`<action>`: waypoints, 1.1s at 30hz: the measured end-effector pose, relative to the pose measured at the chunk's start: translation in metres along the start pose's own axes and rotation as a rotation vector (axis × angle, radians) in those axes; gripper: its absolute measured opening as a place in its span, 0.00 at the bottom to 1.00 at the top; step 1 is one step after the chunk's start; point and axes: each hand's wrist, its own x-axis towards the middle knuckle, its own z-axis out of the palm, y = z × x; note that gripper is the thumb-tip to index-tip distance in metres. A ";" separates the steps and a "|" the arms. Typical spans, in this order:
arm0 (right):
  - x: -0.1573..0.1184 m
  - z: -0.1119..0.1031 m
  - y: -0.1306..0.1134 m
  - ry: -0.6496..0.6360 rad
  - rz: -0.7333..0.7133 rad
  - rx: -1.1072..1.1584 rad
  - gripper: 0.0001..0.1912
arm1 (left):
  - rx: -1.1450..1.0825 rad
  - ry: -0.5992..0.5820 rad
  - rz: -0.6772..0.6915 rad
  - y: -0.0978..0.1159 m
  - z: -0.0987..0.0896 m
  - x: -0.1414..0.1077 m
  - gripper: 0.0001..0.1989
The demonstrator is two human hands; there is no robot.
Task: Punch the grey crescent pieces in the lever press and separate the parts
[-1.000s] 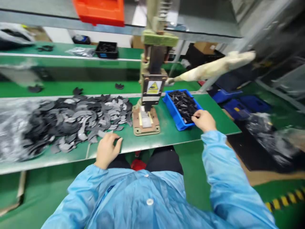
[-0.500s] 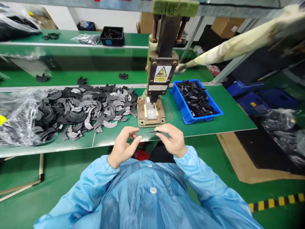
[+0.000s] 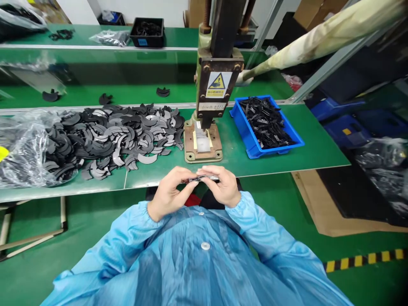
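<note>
At tabletop (image 3: 318, 149) edge: left hand (image 3: 170, 190), right hand (image 3: 225, 187) both pinching dark piece (image 3: 199, 178)
Piece axis: I read side-to-side
Nearer: neither

- The left hand (image 3: 168, 192) and right hand (image 3: 225, 187) cover most of the thin dark part (image 3: 201, 178) between their fingertips; its full outline cannot be told.
- The upper end of the press (image 3: 219, 72) is cut off at the far edge.
- The pale lever (image 3: 306, 44) runs out of view at far right.
- The clear bag (image 3: 24, 146) is cut off at left.
- Lettering on the white label (image 3: 212, 106) is too small to read.
- Black pieces (image 3: 266, 123) hide the floor of the blue bin (image 3: 244, 134).
</note>
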 end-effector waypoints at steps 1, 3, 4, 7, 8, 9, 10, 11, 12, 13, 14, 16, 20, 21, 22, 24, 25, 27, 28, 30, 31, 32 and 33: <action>0.000 0.000 0.000 -0.006 0.001 -0.006 0.24 | 0.015 -0.001 0.019 -0.001 -0.001 0.001 0.12; 0.003 -0.004 0.001 -0.019 0.002 -0.031 0.23 | 0.047 -0.004 0.053 -0.007 -0.004 0.004 0.10; 0.007 -0.008 0.002 -0.022 0.005 -0.050 0.22 | 0.066 -0.001 0.054 -0.013 -0.006 0.007 0.08; 0.031 -0.037 0.007 0.107 0.014 -0.143 0.23 | 0.157 0.043 -0.031 -0.042 -0.012 0.025 0.03; 0.044 -0.052 0.008 0.205 0.000 -0.170 0.25 | 0.197 0.061 -0.068 -0.054 -0.012 0.034 0.04; 0.061 -0.068 0.006 0.322 -0.035 -0.182 0.26 | 0.238 0.067 -0.100 -0.066 -0.012 0.045 0.05; 0.080 -0.084 0.002 0.430 -0.093 -0.170 0.27 | 0.276 0.064 -0.121 -0.078 -0.011 0.056 0.06; 0.101 -0.100 -0.004 0.496 -0.175 -0.147 0.30 | 0.312 0.049 -0.132 -0.088 -0.009 0.068 0.08; 0.122 -0.115 -0.012 0.519 -0.260 -0.122 0.33 | 0.347 0.027 -0.139 -0.098 -0.007 0.080 0.09; 0.144 -0.128 -0.022 0.496 -0.331 -0.090 0.35 | 0.383 -0.002 -0.143 -0.105 -0.003 0.091 0.09; 0.163 -0.138 -0.032 0.469 -0.392 -0.055 0.36 | 0.420 -0.037 -0.146 -0.111 0.000 0.100 0.10; 0.195 -0.150 -0.049 0.399 -0.431 -0.016 0.35 | 0.493 -0.120 -0.149 -0.118 0.008 0.116 0.12; 0.215 -0.146 -0.067 0.423 -0.412 0.006 0.19 | 0.601 -0.269 -0.120 -0.119 0.016 0.130 0.15; 0.211 -0.143 -0.068 0.437 -0.421 0.016 0.18 | 0.615 -0.292 -0.107 -0.117 0.017 0.131 0.16; 0.204 -0.139 -0.068 0.436 -0.431 0.033 0.17 | 0.626 -0.312 -0.094 -0.116 0.018 0.132 0.16; 0.183 -0.131 -0.067 0.409 -0.438 0.074 0.17 | 0.640 -0.341 -0.072 -0.114 0.018 0.133 0.17; 0.171 -0.128 -0.064 0.389 -0.427 0.076 0.18 | 0.641 -0.351 -0.065 -0.113 0.018 0.133 0.17; 0.145 -0.120 -0.055 0.373 -0.389 0.029 0.20 | 0.629 -0.361 -0.057 -0.114 0.018 0.134 0.17; 0.133 -0.117 -0.049 0.381 -0.378 -0.016 0.21 | 0.616 -0.361 -0.057 -0.114 0.018 0.135 0.17; 0.113 -0.109 -0.033 0.391 -0.389 -0.101 0.20 | 0.587 -0.354 -0.064 -0.115 0.018 0.137 0.17; 0.105 -0.105 -0.025 0.398 -0.403 -0.124 0.19 | 0.579 -0.350 -0.072 -0.115 0.018 0.137 0.17; 0.098 -0.102 -0.017 0.408 -0.419 -0.138 0.18 | 0.575 -0.346 -0.079 -0.114 0.018 0.135 0.17; 0.093 -0.098 -0.011 0.423 -0.432 -0.145 0.17 | 0.572 -0.339 -0.082 -0.111 0.018 0.132 0.17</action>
